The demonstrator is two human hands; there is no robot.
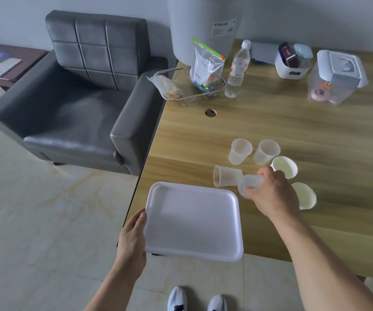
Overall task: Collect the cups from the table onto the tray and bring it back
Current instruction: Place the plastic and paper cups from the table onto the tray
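A white rectangular tray (194, 221) lies on the near left corner of the wooden table (270, 126), with nothing on it. My left hand (132, 239) grips the tray's left edge. My right hand (273, 194) is shut on a translucent plastic cup (250, 182), tilted just beyond the tray's far right corner. Another translucent cup (227, 179) lies on its side next to it. Two translucent cups (240, 151) (266, 152) stand upright farther back. Two cream paper cups (285, 166) (305, 196) stand to the right, partly hidden by my hand.
A grey armchair (80, 97) stands left of the table. At the table's far end are a wire basket (176, 74) with bags, a water bottle (237, 68), a grey bin (203, 25), a white caddy (291, 63) and a lidded container (338, 77). A cable hole (210, 112) sits mid-table.
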